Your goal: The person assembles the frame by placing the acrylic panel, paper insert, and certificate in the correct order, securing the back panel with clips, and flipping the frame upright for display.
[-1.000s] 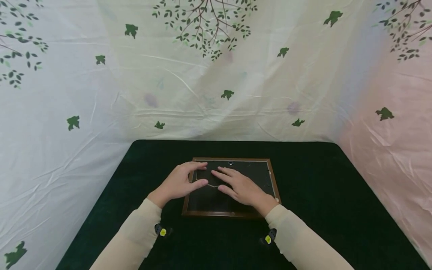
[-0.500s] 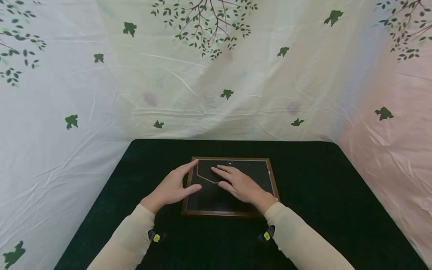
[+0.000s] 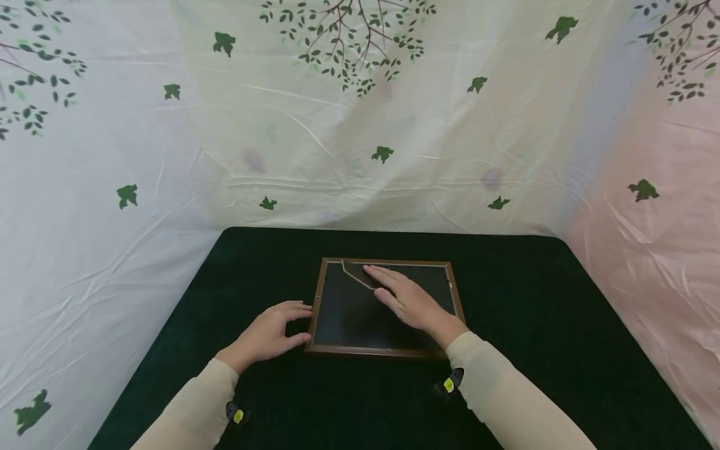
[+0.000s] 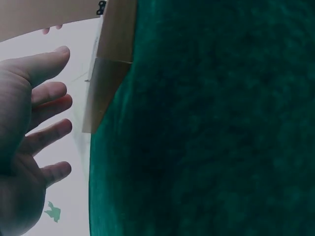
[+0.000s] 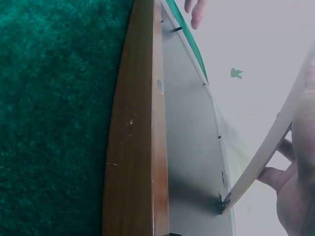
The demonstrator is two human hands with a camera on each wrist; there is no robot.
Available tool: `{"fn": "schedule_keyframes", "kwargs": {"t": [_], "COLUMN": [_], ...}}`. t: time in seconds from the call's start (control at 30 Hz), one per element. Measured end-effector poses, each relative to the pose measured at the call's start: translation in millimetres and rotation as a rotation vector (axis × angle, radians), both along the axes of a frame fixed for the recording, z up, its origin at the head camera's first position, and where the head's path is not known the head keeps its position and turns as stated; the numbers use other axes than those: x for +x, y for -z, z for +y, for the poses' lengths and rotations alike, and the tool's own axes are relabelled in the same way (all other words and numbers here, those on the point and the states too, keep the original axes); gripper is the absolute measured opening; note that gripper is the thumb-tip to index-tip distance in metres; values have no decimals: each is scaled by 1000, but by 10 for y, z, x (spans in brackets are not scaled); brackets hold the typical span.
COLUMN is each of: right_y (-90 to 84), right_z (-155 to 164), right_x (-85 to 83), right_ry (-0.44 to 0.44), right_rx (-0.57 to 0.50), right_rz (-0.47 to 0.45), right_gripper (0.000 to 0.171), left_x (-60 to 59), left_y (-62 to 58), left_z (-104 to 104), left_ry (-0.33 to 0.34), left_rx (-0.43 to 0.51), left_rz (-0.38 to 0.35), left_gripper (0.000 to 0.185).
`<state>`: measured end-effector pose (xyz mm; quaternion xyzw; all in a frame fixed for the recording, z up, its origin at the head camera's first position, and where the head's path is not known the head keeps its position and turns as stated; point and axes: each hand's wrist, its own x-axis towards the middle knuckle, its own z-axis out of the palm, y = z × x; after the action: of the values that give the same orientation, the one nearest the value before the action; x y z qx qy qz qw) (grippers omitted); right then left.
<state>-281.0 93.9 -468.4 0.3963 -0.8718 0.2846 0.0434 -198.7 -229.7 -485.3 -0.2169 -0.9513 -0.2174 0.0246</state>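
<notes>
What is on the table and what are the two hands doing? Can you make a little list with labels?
table: dark green cloth top
thing on it: picture frame, wooden, lying back side up
stand flap: easel stand on the frame's back, lifted at the far left corner
right hand: fingers on the flap
left hand: on the cloth at the frame's left edge, holding nothing
behind: curtain printed with leaves and birds
</notes>
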Motion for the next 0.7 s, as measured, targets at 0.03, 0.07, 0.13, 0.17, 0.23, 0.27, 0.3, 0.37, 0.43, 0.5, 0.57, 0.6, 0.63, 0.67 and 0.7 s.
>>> {"fn": "schedule_keyframes", "kwargs": {"t": [0.03, 0.07, 0.13, 0.17, 0.23, 0.27, 0.3, 0.37, 0.43, 0.5, 0.57, 0.6, 0.63, 0.67, 0.7], "right_y": [-5, -5, -2, 0, 5, 9, 13, 15, 15, 15, 14, 14, 14, 15, 15], "right_z": [4, 6, 5, 3, 1, 3, 4, 13, 22, 31, 33, 30, 26, 22, 19], "right_x": [-1, -3, -10, -12, -17, -21, -25, -29, -34, -37, -37, -39, -40, -42, -43], "right_ry": [0, 3, 5, 6, 10, 12, 12, 18, 24, 31, 35, 33, 30, 28, 22], "right_rx": [-2, -4, -9, -11, -14, -16, -16, -18, -23, -26, -29, -31, -30, -28, -31], "right_rz": [-3, -5, -8, -11, -16, -18, -18, -16, -14, -13, -19, -22, -24, -26, -26], "right_gripper": [52, 52, 52, 52, 53, 54, 54, 55, 55, 55, 55, 55, 54, 54, 54], "left_x": [-4, -8, -14, -15, -21, -28, -39, -78, -140, -220, -302, -342, -379, -411, -441], "left_y": [17, 30, 53, 64, 84, 91, 98, 106, 103, 94, 86, 87, 91, 96, 103], "left_z": [6, 16, 37, 46, 61, 68, 76, 88, 101, 111, 109, 101, 90, 76, 61], "left_ry": [1, 1, 3, 5, 3, 3, 3, 6, 13, 27, 42, 48, 55, 59, 63], "left_rx": [-9, -15, -27, -31, -40, -42, -45, -51, -60, -68, -89, -101, -119, -136, -154], "left_rz": [-1, -4, -8, -9, -13, -15, -13, -1, 22, 40, 42, 34, 28, 17, 8], "left_gripper": [45, 45, 44, 43, 42, 40, 38, 32, 26, 25, 28, 31, 34, 38, 41]}}
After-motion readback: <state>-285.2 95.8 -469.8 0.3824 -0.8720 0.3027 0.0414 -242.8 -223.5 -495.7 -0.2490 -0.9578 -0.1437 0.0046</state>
